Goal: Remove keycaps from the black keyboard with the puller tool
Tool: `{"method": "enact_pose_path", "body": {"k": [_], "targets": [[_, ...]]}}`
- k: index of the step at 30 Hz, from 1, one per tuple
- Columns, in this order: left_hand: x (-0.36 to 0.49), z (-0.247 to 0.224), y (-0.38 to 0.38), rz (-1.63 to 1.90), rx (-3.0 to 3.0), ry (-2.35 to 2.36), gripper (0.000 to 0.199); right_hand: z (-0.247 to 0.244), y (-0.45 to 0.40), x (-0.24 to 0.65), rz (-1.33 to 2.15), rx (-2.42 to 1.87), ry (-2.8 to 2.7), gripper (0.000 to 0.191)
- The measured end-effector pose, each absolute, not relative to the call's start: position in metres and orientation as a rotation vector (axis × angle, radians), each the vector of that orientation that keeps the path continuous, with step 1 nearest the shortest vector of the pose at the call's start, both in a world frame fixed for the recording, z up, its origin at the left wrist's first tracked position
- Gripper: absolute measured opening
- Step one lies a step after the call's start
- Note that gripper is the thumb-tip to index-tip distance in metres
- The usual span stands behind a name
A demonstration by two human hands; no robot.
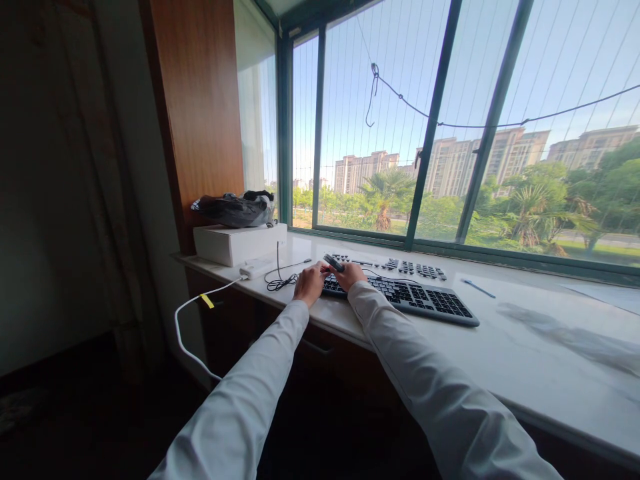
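Note:
A black keyboard (425,299) lies along the front part of the white counter, and many of its keys look bare of caps. Over its left end my right hand (351,275) is closed around a small dark elongated object (334,263), whose kind I cannot make out. Close beside it, at the keyboard's left edge, is my left hand (311,283), with fingers curled in towards the right hand; whatever they pinch is hidden. Behind the keyboard, loose black keycaps (427,271) are laid out in rows and groups.
Left of my hands lie a coiled black cable (280,283) and a white power strip (257,268) with its cord hanging over the edge. A white box (235,245) carries a dark bag (237,210). On the right are a blue pen-like stick (479,288) and clear plastic (575,333).

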State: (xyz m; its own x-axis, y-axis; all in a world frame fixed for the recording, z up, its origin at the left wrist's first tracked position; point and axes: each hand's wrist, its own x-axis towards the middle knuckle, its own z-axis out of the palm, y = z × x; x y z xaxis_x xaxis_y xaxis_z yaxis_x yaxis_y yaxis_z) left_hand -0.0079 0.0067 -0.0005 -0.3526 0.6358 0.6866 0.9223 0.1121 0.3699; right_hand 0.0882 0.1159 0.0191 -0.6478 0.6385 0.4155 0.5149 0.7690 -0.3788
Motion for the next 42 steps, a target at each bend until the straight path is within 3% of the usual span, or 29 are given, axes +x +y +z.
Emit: {"method": "enact_pose_path", "body": {"k": [25,42], "targets": [[-0.009,-0.002,0.008,-1.164,-1.517,-1.967,0.018,0.009,0.131,0.079,0.339,-0.743,-2.371,0.032],[-0.009,-0.004,0.012,-1.085,-1.513,-2.120,0.021,0.018,0.111,0.091,0.151,-1.048,-2.351,0.035]]}}
